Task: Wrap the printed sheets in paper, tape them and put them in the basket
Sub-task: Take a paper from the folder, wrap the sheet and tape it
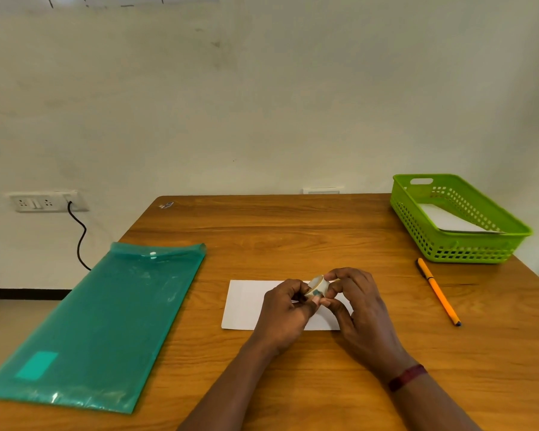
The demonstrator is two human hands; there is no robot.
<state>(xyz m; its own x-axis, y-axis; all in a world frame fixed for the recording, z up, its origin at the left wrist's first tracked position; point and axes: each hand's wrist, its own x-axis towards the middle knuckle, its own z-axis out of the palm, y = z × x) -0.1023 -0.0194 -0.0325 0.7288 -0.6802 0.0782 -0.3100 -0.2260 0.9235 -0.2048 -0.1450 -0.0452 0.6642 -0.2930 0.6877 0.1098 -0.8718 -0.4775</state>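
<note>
Tape roll (317,286), pinched between my left hand (285,309) and right hand (355,303), hangs directly over the white paper packet (249,303), whose long axis runs left-right at lower centre.

Probably an office: wooden desk (293,231), file folder (106,321), pen (437,290)

The person's left hand (285,312) and right hand (360,309) were bare, and so were both forearms (231,384) down to the lower edge of the view. A narrow maroon wristband (407,377) circled the right wrist, lying snug and flat. Short nails showed on the fingers (324,302).
</note>
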